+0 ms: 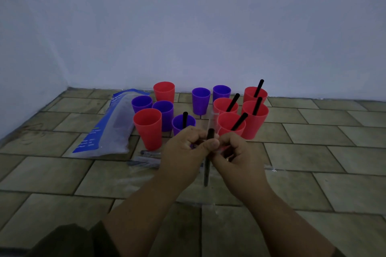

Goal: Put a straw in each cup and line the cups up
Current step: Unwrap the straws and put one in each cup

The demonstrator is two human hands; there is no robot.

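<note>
Several red and purple plastic cups stand on the tiled floor near the wall. Red cups on the right [255, 119] each hold a black straw, and so does a purple cup [181, 123] just beyond my hands. An empty red cup [147, 128] stands front left. My left hand [181, 148] and my right hand [235, 152] meet in front of the cups. Both pinch one black straw [207, 165] that stands upright between them, its lower part in a clear wrapper.
A clear plastic bag with blue print [104, 129] lies left of the cups. Wrapped straws [146, 160] and loose clear wrappers lie on the floor by my left hand. A pale wall [188, 27] closes the scene behind the cups.
</note>
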